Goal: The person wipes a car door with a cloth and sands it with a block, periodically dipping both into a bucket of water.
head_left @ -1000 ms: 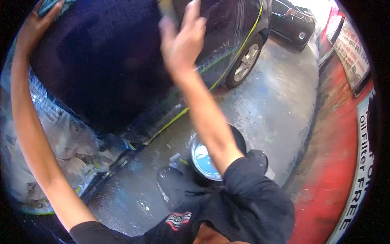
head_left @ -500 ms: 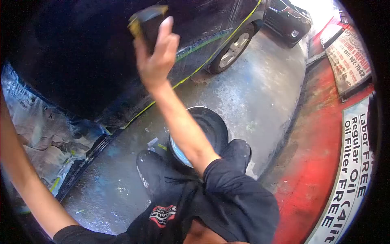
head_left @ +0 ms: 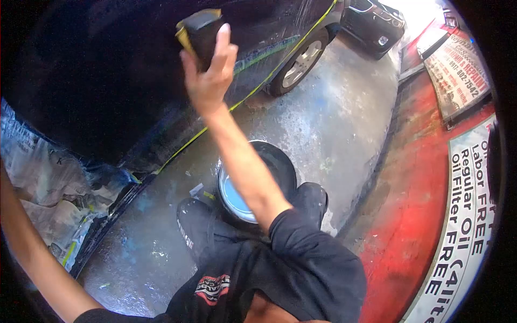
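Note:
Near the top centre, my right hand (head_left: pixel 212 81) grips a dark block with yellow edges (head_left: pixel 202 35), its fingers along the block's sides. The block lies over the dark car panel (head_left: pixel 97 81); whether it touches the surface cannot be made out. Yellow-green tape (head_left: pixel 245 102) runs along the lower edge of the car body. My left forearm (head_left: pixel 37 242) reaches up along the left edge of the view, and the hand itself is outside the frame.
A black tub (head_left: pixel 280 161) holding light blue contents stands between my knees. Masking paper (head_left: pixel 43 172) covers the left side. Beyond are a car wheel (head_left: pixel 304 64), another dark car (head_left: pixel 371 27) and a red wall (head_left: pixel 414 204) with signs (head_left: pixel 458 81).
The view has shifted slightly, so the wheel, tub and signs sit a little further left. My right hand still holds the block, which looks less blurred now.

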Motion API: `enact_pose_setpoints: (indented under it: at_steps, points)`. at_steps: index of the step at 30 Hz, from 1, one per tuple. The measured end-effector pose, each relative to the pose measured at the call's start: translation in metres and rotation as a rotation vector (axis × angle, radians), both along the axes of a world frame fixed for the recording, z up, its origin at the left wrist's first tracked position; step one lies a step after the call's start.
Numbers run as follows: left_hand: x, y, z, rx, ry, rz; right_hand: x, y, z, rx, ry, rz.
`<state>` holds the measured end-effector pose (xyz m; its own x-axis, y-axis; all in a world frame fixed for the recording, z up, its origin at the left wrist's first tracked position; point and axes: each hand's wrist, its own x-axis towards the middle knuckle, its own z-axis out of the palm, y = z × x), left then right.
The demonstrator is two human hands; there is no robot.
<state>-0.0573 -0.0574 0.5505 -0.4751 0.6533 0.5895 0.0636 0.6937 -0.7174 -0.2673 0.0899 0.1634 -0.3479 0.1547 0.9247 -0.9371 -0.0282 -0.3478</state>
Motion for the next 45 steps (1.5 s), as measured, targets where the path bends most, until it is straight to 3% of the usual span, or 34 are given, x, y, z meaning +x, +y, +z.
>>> enact_pose_setpoints:
  at_steps: [2, 6, 8, 11, 14, 15, 18, 21, 23, 25, 28, 30, 32, 33, 36, 38, 40, 43, 44, 45]
  points:
    - [0.0, -0.003, -0.001, 0.015, 0.01, 0.0, -0.063, 0.012, 0.026, -0.036, 0.138, -0.155]
    - [0.004, -0.002, 0.0, 0.02, 0.012, -0.009, -0.157, 0.041, 0.072, -0.154, -0.406, -0.148]
    - [0.005, -0.002, -0.002, 0.02, 0.011, -0.016, -0.148, 0.034, 0.064, -0.156, -0.383, -0.086]
    - [0.008, -0.001, 0.001, 0.001, 0.013, -0.023, -0.026, 0.002, 0.028, -0.099, 0.004, -0.084]
    - [0.005, -0.004, 0.0, 0.005, 0.012, -0.023, -0.02, 0.004, -0.004, 0.007, 0.101, 0.058]
    - [0.005, -0.005, 0.0, 0.007, 0.015, -0.021, -0.045, 0.007, 0.007, -0.027, 0.081, -0.024]
    - [0.006, -0.006, 0.002, 0.004, 0.019, -0.017, -0.135, 0.03, 0.04, -0.081, -0.136, -0.185]
    - [0.011, -0.005, 0.0, 0.008, 0.015, -0.023, -0.163, 0.039, 0.053, -0.18, -0.448, -0.019]
    - [0.013, -0.006, 0.001, -0.004, 0.012, -0.025, -0.096, 0.024, 0.054, -0.154, -0.244, -0.069]
    - [0.015, -0.008, 0.0, -0.008, 0.008, -0.03, -0.027, 0.009, 0.018, -0.021, -0.012, -0.088]
    - [0.011, -0.01, -0.002, 0.007, -0.002, -0.026, -0.064, 0.01, 0.008, -0.043, 0.142, -0.105]
    - [0.015, -0.012, -0.001, 0.014, 0.008, -0.016, -0.138, 0.026, 0.035, -0.129, -0.202, -0.159]
    - [0.014, -0.01, 0.001, 0.012, 0.006, -0.016, -0.206, 0.049, 0.044, -0.145, -0.482, -0.043]
    - [0.014, -0.008, 0.001, 0.011, 0.002, -0.016, -0.202, 0.051, 0.051, -0.149, -0.548, -0.042]
    - [0.013, -0.008, 0.001, 0.009, -0.002, -0.014, -0.143, 0.023, 0.035, -0.089, -0.307, -0.206]
    - [0.014, -0.007, 0.002, -0.003, -0.008, -0.008, -0.033, -0.001, 0.023, -0.13, 0.035, -0.193]
    - [0.018, -0.007, 0.001, -0.009, -0.009, -0.008, 0.023, -0.002, -0.004, -0.001, -0.076, 0.068]
    - [0.017, -0.009, 0.0, 0.001, -0.012, -0.008, -0.058, 0.014, 0.054, -0.044, 0.151, -0.143]
    - [0.018, -0.01, 0.0, 0.008, -0.009, -0.007, -0.08, 0.024, 0.093, -0.072, 0.049, -0.235]
    - [0.018, -0.01, 0.0, 0.011, -0.01, -0.005, -0.097, 0.034, 0.126, -0.113, -0.17, -0.084]
